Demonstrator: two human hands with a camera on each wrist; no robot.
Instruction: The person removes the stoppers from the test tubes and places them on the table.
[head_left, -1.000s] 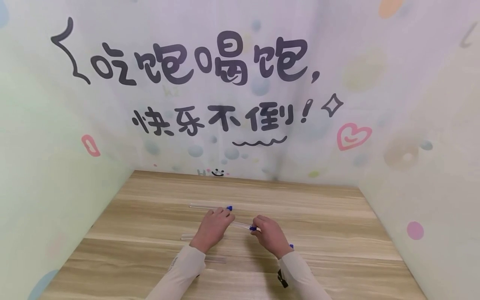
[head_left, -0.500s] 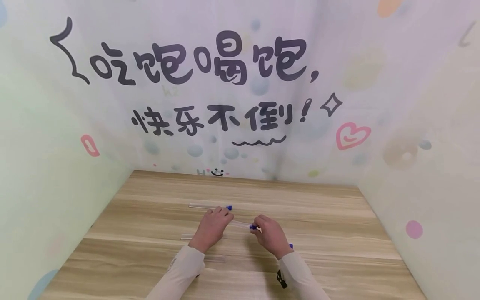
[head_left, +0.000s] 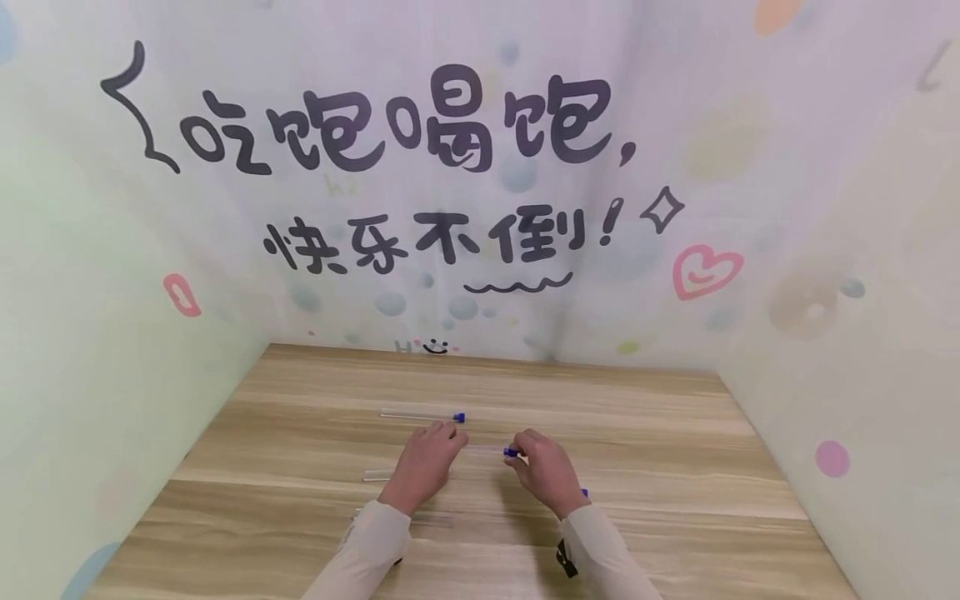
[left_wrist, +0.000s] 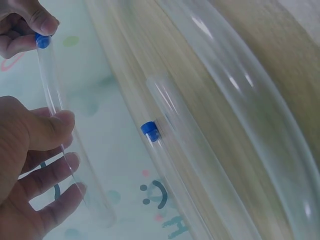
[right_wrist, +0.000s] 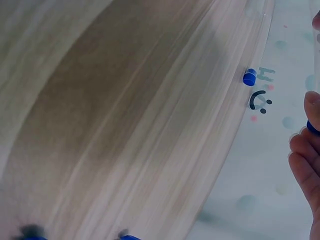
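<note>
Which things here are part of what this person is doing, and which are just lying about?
In use:
slim, clear, glass-like tube, held by the left hand
small, round blue cap, pinched by the right hand

Seemingly just lying about, perhaps spares:
blue-capped clear tube, on the pale wood-grain table
capless-looking clear tube, nearer the person
</note>
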